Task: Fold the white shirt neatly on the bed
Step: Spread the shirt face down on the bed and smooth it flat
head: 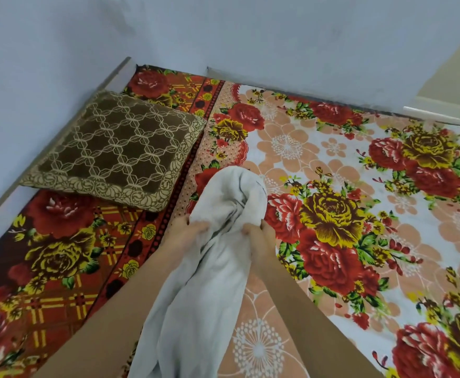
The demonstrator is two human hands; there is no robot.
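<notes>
The white shirt (218, 257) hangs bunched and crumpled between both my hands, above the bed (332, 165) with its red and yellow floral sheet. My left hand (186, 231) grips the shirt's left side. My right hand (260, 236) grips its right side, a little apart from the left. The upper part of the shirt flops forward over my fingers, and the lower part trails down between my forearms toward the bottom edge of the view.
A brown cushion (117, 151) with a cream lattice pattern lies at the bed's far left, near the wall (223, 31). A darker floral blanket (59, 255) covers the left strip of the bed. A ledge (441, 113) runs at the far right.
</notes>
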